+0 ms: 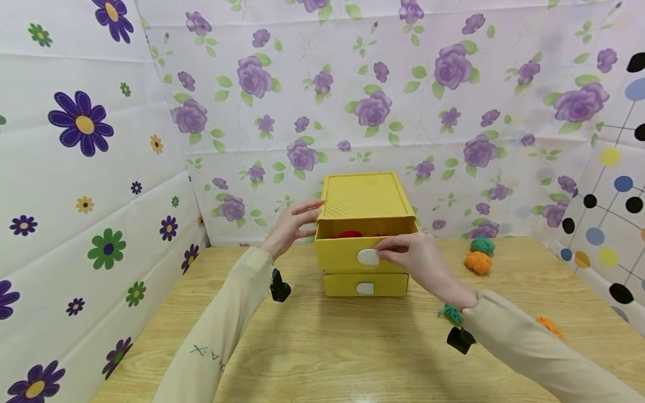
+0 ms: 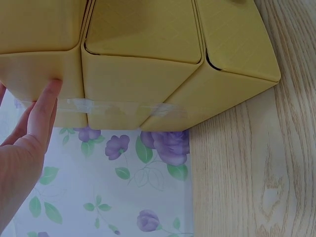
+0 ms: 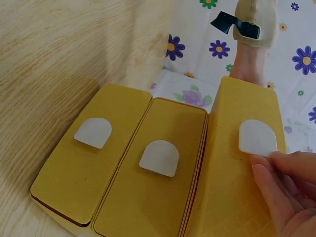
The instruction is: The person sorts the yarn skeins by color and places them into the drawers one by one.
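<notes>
A yellow drawer cabinet [image 1: 367, 193] stands on the table, its top drawer [image 1: 337, 256] pulled partway out. Something red [image 1: 349, 234] shows inside, mostly hidden by the drawer front. My right hand [image 1: 417, 254] pinches the edge of that drawer's white tab handle [image 1: 367, 257] between thumb and fingers, seen closely in the right wrist view. My left hand [image 1: 296, 222] lies along the cabinet's left side with fingers extended; in the left wrist view a fingertip touches the yellow side wall [image 2: 42, 74]. Two lower drawers [image 3: 131, 192] in the right wrist view are closed, each with a white tab.
Behind the right forearm, a green yarn ball [image 1: 482, 245] and an orange yarn ball [image 1: 477, 263] sit on the wooden table [image 1: 302, 347]. Green yarn [image 1: 452, 314] and an orange piece [image 1: 549, 326] are partly covered by that arm. Flowered cloth [image 1: 252, 123] hangs behind the cabinet.
</notes>
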The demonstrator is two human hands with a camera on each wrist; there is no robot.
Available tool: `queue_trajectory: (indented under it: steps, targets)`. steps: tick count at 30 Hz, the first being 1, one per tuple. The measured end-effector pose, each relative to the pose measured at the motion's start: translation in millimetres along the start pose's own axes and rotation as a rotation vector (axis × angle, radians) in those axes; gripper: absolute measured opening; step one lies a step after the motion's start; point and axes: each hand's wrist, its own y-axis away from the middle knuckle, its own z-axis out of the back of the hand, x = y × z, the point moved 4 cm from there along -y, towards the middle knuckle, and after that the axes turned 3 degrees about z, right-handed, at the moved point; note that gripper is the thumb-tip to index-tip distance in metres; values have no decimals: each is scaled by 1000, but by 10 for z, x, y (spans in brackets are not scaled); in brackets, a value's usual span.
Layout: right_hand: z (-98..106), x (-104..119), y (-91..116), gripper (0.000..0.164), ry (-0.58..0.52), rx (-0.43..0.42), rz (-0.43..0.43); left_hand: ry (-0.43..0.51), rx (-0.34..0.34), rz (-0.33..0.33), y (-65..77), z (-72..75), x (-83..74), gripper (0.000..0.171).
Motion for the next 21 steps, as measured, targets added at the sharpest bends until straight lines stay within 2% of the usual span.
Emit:
queue_trajectory:
  steps: [12,21]
  targets:
    - [-9,-57,-92,11,-27,45,-20,5,20,-17,32,-16,-13,37]
    - [-15,-155,-223,10,-40,63,-74,18,-10,23,-5,6,12,39]
